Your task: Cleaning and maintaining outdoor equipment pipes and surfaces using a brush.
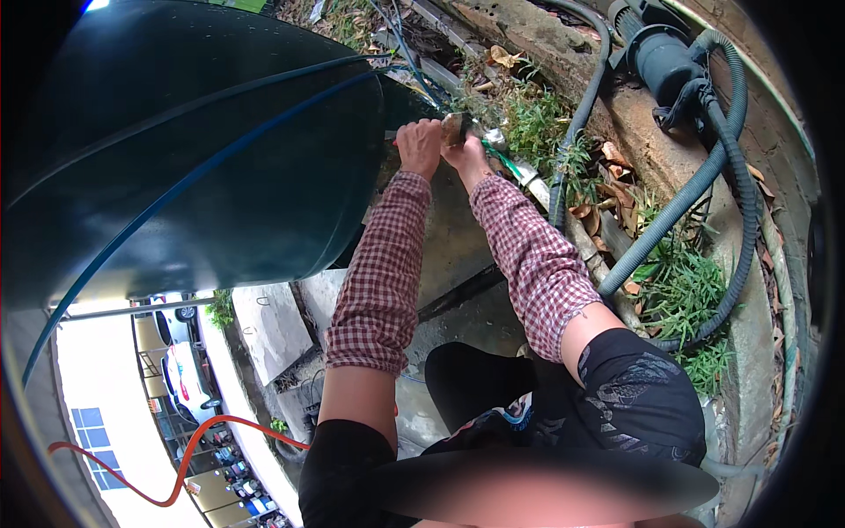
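Both my arms, in red-and-white checked sleeves, stretch forward to the near end of a big dark green tank (255, 167). My left hand (418, 148) is closed in a fist beside the tank's end. A small red bit shows at its outer edge, but what it grips is mostly hidden. Just to its right, my right hand (466, 157) is closed around a short brown-and-dark piece (454, 129), too small to name. A green hose or cord (502, 158) runs from beside my right hand toward a white pipe (533, 183).
A dark motor pump (660, 66) sits on the concrete ledge at upper right, with thick grey corrugated hoses (669, 220) looping down. Weeds (691, 290) and dry leaves line the ledge. Blue straps (220, 154) cross the tank. An orange hose (189, 453) curves at lower left; parked cars (187, 380) stand beyond.
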Motion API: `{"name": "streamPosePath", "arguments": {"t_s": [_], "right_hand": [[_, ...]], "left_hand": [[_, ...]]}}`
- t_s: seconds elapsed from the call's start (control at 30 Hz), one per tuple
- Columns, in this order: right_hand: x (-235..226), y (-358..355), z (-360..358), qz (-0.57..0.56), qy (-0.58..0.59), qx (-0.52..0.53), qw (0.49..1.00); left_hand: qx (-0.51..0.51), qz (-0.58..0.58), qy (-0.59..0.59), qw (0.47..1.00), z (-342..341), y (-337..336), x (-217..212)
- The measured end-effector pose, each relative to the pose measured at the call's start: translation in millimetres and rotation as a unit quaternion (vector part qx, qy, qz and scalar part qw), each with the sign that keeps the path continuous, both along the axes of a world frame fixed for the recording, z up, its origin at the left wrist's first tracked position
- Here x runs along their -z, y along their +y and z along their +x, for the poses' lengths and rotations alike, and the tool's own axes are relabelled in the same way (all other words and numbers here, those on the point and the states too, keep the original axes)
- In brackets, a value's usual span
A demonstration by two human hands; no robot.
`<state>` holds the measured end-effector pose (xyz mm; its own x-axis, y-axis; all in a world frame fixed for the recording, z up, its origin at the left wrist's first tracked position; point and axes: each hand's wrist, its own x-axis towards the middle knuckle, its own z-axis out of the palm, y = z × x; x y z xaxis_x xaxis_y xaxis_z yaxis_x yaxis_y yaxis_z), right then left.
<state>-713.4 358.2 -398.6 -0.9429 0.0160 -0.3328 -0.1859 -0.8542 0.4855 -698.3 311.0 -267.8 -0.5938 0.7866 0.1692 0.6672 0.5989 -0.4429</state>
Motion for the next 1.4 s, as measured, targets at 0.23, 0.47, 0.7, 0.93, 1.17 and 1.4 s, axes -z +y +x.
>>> {"name": "streamPosePath", "arguments": {"t_s": [0.23, 0.47, 0.7, 0.93, 1.17, 1.4], "right_hand": [[10, -25, 6, 0.041, -0.038, 0.036, 0.998], [14, -23, 0, 0.017, -0.117, 0.086, 0.989], [-14, -11, 5, 0.154, -0.141, -0.053, 0.977], [20, -2, -4, 0.132, -0.179, -0.065, 0.973], [-24, -10, 11, 0.138, -0.092, -0.198, 0.966], [14, -8, -1, 0.113, -0.145, -0.053, 0.981]], "left_hand": [[-0.012, -0.041, 0.015, 0.999, 1, -9, 7], [-0.03, -0.052, -0.006, 0.998, 4, -6, 5], [0.008, -0.054, 0.023, 0.998, 5, -18, -4], [0.02, -0.027, 0.001, 0.999, 7, -6, -6], [0.01, -0.06, 0.018, 0.998, -4, -27, -11], [0.028, -0.008, -0.018, 0.999, 5, -16, -10]]}}
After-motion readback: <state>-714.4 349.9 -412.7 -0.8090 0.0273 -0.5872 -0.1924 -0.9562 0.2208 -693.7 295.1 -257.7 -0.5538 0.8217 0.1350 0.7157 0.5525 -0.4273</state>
